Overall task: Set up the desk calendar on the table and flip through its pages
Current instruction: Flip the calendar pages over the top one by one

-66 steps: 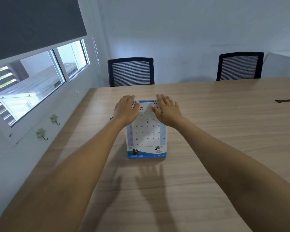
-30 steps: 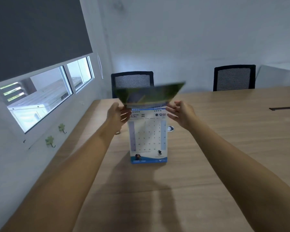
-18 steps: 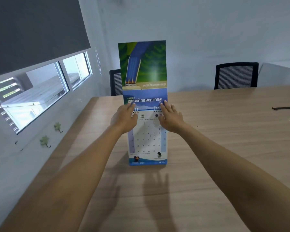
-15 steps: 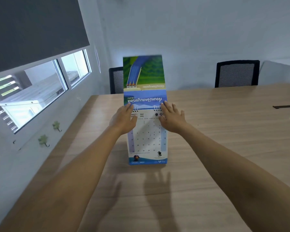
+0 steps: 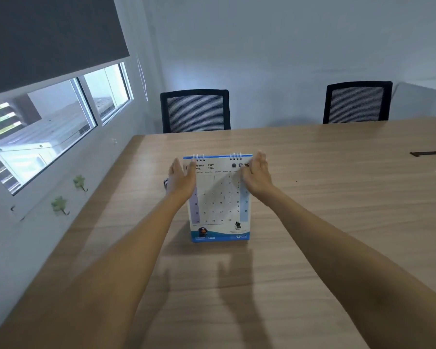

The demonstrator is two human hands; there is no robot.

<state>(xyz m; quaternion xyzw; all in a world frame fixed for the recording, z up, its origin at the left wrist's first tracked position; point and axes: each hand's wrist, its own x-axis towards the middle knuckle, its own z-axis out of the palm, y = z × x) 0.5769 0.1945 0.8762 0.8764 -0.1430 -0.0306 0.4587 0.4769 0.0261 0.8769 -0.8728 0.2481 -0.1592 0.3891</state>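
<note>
I see the white, blue-edged spiral-bound desk calendar standing upright on the pale wood-grain bench, its April page facing me. My left hand and right hand flank its upper corners, each grip spread flat with fingers apart (clamped on nothing; contact with the page unclear). Beyond the bench's far edge stand two black mesh-backed chairs.
</note>
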